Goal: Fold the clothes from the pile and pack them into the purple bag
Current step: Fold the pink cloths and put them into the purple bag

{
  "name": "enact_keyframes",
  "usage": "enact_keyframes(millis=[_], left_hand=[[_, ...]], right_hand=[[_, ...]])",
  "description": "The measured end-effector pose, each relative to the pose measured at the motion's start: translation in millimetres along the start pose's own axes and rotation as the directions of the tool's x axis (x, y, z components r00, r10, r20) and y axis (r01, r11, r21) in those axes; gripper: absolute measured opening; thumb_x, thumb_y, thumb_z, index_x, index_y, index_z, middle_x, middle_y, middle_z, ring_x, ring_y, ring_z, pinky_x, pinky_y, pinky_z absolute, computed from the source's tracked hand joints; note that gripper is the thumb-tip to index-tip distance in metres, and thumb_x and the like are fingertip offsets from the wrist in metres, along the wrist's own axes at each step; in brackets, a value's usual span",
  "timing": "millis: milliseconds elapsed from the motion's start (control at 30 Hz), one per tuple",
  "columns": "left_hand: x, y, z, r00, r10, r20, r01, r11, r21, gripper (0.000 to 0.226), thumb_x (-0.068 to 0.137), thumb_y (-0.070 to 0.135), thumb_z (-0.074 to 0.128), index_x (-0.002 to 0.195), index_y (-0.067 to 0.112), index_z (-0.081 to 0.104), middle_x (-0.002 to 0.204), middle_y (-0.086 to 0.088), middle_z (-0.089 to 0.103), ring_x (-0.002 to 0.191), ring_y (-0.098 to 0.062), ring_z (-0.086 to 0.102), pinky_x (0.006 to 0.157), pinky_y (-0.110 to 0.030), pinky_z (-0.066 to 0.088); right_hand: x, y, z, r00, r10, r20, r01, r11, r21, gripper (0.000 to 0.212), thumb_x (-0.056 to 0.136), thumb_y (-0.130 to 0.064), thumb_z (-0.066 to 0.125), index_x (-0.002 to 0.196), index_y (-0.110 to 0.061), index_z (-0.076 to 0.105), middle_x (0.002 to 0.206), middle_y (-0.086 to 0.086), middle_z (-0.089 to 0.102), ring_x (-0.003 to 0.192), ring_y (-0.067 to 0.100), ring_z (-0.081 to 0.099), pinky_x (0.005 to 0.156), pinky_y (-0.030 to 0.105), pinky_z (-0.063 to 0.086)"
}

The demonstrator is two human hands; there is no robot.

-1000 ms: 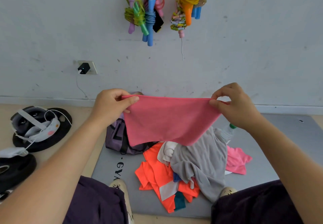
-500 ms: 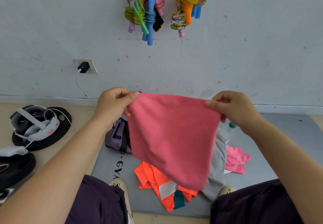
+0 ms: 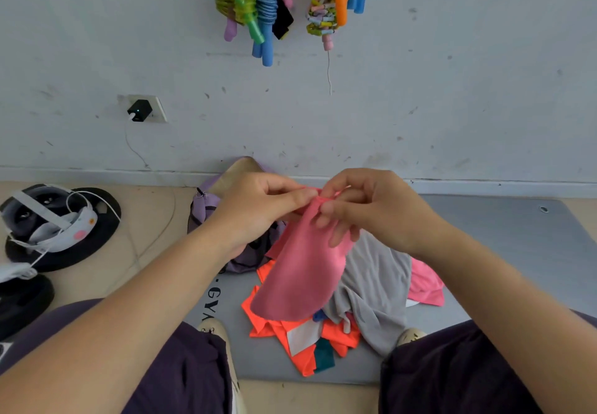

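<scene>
On one grey mat (image 3: 504, 245), two hands (image 3: 310, 210) pinch one pink cloth (image 3: 300, 278).

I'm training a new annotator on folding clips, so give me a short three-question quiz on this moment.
1. True or false: both hands hold the pink cloth at its top edge.
2. Which garment lies lowest in the pile, nearest the person's feet? A) grey garment B) orange garment C) purple bag
3. Fill in: the pile lies on a grey ____.

Key
1. True: the left hand and right hand meet and pinch the top edge together.
2. B.
3. Mat.
</scene>
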State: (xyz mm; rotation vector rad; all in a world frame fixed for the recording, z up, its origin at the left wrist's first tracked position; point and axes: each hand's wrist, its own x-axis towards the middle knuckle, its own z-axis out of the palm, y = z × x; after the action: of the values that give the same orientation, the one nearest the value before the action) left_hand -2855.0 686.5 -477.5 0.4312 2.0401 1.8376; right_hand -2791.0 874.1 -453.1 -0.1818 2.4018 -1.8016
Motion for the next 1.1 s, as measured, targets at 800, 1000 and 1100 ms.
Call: enact_keyframes(millis=[800,1000,1100], left_hand=[[-2,20,-36,0.989,0.138,0.046,-0.142,0.985,0.097,0.009,0.068,0.018,0.077,0.077,0.020,0.077,0.083,-0.008,0.075,0.079,-0.015,0.065,0.082,-0.030,0.053],[7,6,-49,0.983,0.166,-0.079,-0.115,0.889,0.443,0.006,0.082,0.015,0.078,0.084,0.020,0.077,0.085,-0.015,0.074,0.079,-0.035,0.068,0.077,-0.034,0.053],[9,0,-48,0.978,0.184,-0.094,-0.127,0.895,0.428,0.007,0.083,0.018,0.077,0.087,0.023,0.078,0.086,-0.012,0.075,0.088,-0.035,0.069,0.082,-0.036,0.052]], right_hand=[[2,14,-47,0.992,-0.065,-0.107,-0.006,0.827,-0.562,0.012,0.079,-0.024,0.078,0.087,-0.028,0.070,0.101,-0.015,0.065,0.099,0.000,0.058,0.083,0.006,0.038],[2,10,-37,0.978,-0.077,-0.196,0.002,0.934,-0.356,0.012,0.075,-0.014,0.082,0.077,-0.023,0.074,0.068,-0.013,0.071,0.063,-0.002,0.062,0.066,0.007,0.045],[5,10,-34,0.967,-0.095,-0.238,0.005,0.936,-0.351,0.027,0.075,-0.012,0.081,0.096,-0.023,0.069,0.076,-0.003,0.068,0.067,0.010,0.061,0.069,0.018,0.050]])
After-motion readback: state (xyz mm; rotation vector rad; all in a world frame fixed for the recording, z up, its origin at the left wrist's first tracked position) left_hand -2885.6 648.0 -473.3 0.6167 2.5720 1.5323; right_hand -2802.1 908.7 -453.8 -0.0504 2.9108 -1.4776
